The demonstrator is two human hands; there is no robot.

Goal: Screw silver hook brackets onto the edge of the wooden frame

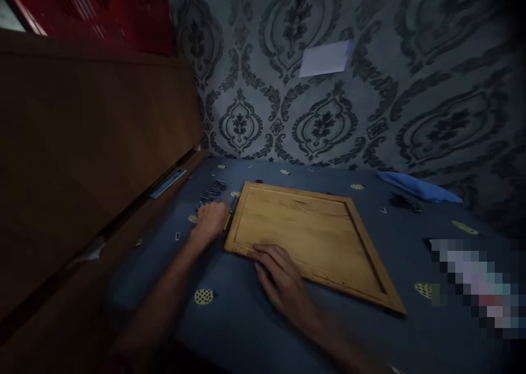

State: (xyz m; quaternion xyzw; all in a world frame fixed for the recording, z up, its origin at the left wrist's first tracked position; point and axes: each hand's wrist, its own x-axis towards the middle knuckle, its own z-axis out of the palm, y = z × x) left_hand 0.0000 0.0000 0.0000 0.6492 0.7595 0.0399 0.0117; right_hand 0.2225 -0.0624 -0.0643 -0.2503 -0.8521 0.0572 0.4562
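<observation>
A wooden panel [299, 229] with a raised frame border lies flat on a dark blue cloth with yellow printed motifs. By its left edge, my left hand [212, 219] is closed in a fist around what looks like a slim yellow-and-grey tool [227, 221]. Most of that tool is hidden, so its kind is unclear. My right hand [281, 275] lies over the panel's near edge, fingers stretched out on the wood and thumb lower, by the rim. Small dark marks or holes run along this near edge. Just beyond my left fist sits a cluster of small dark metal pieces [213, 192].
A brown wooden cabinet side [94, 144] stands along the left, with a red plastic crate [119, 18] on top. Behind is a patterned wall [279, 105] with a white card [324, 59]. At right lie a blue cloth [419, 187], a black item [405, 202] and a pixelated object [472, 281].
</observation>
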